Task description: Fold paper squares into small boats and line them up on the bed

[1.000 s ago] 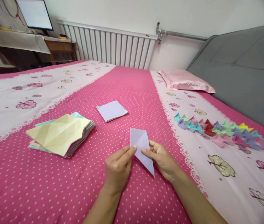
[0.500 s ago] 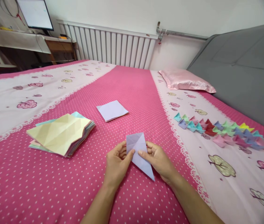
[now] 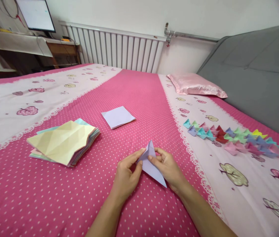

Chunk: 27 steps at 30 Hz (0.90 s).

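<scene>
A lilac sheet of paper (image 3: 152,168), folded to a narrow pointed shape, is pinched between both my hands low over the pink dotted bedspread (image 3: 134,95). My left hand (image 3: 127,176) grips its left edge with thumb and fingers closed. My right hand (image 3: 169,168) holds the right side, fingers curled on the fold. The paper's upper tip stands between my fingertips and its lower point hangs toward me.
A stack of creased coloured sheets (image 3: 64,143), yellow on top, lies at the left. A flat lilac sheet (image 3: 118,117) lies farther ahead. Several small folded paper pieces (image 3: 233,138) form a row at the right. A pink pillow (image 3: 196,85) and grey headboard (image 3: 257,75) are beyond.
The wide lilac sheet has been folded in on itself and is now narrower, with one upper tip. Both hands have closed in on it and dropped slightly.
</scene>
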Available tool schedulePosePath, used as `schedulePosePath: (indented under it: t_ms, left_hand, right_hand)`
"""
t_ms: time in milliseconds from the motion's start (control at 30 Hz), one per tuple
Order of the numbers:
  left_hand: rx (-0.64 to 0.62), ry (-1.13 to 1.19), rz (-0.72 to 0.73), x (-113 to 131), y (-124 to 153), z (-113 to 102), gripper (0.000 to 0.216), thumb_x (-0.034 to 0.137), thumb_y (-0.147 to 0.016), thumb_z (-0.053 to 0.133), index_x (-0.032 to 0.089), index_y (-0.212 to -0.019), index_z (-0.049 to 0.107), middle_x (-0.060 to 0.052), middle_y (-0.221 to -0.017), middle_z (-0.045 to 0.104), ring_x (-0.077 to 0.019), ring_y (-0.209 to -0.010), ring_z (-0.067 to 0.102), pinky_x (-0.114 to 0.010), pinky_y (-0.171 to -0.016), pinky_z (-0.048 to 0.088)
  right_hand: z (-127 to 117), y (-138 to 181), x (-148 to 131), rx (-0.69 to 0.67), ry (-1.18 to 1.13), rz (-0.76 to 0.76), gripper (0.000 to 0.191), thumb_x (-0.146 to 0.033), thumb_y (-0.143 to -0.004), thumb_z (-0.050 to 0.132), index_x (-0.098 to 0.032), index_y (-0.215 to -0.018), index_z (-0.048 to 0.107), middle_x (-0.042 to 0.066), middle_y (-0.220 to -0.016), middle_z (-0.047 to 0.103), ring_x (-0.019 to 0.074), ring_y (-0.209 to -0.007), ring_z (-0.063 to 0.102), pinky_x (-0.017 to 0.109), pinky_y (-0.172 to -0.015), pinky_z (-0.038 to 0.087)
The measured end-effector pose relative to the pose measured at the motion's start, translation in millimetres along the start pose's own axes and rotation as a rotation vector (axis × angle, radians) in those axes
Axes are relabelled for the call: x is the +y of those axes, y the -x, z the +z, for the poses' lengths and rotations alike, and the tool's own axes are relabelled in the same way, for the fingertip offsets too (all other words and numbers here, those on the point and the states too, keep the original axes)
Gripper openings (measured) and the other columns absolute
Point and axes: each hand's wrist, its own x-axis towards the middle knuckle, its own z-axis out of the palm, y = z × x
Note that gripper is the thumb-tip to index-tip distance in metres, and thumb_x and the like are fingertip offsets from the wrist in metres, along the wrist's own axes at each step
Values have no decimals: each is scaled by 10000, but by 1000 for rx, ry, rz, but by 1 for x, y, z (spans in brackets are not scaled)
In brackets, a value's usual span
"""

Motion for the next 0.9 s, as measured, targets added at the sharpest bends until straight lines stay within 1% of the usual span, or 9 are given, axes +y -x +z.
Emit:
schedulePosePath:
  t_ms: [100,200,300,433,533,633,733,833,900]
  left_hand:
    - [-67,-205,88,4,1,-1,373,252,-828,478,248,-1197,529,-61,-1276,510,-203,-1196,445,-404,-1020,329]
    - [-111,-296,80,6,2,-2,375,271,-850,440,264,-1221,496,-52,-1327,450,-200,-1231,401,-416,-1021,323]
    - [-96,-282,76,5,1,0,359,263,-857,427,255,-1207,510,-43,-1278,504,-193,-1219,417,-406,-1020,328]
    - [-44,-191,81,2,0,1,324,245,-828,481,248,-1138,575,-46,-1165,596,-196,-1071,557,-366,-947,417]
    - [-33,-107,40,2,-1,2,290,237,-794,532,250,-1068,626,-47,-1104,634,-206,-1001,598,-359,-902,450]
    - [-11,75,-106,5,-1,1,245,237,-750,587,225,-978,675,-56,-1013,676,-217,-917,629,-358,-835,483]
    - [13,290,-273,8,-2,0,219,235,-701,645,173,-905,694,-74,-896,708,-192,-762,649,-305,-705,505]
    - [13,468,-339,10,-2,-1,234,224,-661,689,152,-883,672,-67,-825,707,-148,-692,632,-242,-636,482]
    - [-35,549,-363,12,-2,-1,261,221,-653,701,146,-897,643,-61,-787,697,-130,-666,620,-221,-612,466]
  right_hand:
    - [-1,-1,1,17,-19,-25,364,-377,-713,650,-171,-999,562,10,-628,659,121,-473,566,211,-449,379]
    - [-1,-2,2,34,-73,-45,342,-361,-710,655,-181,-993,588,9,-684,668,118,-499,572,215,-472,388]
    - [-2,-2,2,51,-149,-57,314,-407,-741,612,-190,-968,617,18,-741,675,137,-571,596,240,-531,423]
    - [-2,-1,1,54,-194,-43,345,-470,-770,556,-182,-945,628,35,-768,674,156,-620,603,249,-537,431]
    - [0,0,0,-1,-155,-69,311,-418,-742,616,-172,-932,624,34,-761,666,146,-615,592,240,-540,428]
    - [1,0,-1,21,-102,-75,276,-391,-696,669,-168,-855,631,17,-713,650,133,-594,577,243,-566,435]
    - [0,0,-3,42,-71,-86,255,-401,-687,671,-160,-760,631,13,-689,636,131,-616,569,248,-599,439]
    - [-1,2,-5,29,-71,-118,232,-365,-672,694,-162,-768,633,15,-727,635,136,-675,570,247,-643,442]
    - [-2,2,-6,34,-76,-134,218,-333,-659,711,-167,-776,633,6,-722,626,127,-672,559,238,-640,437]
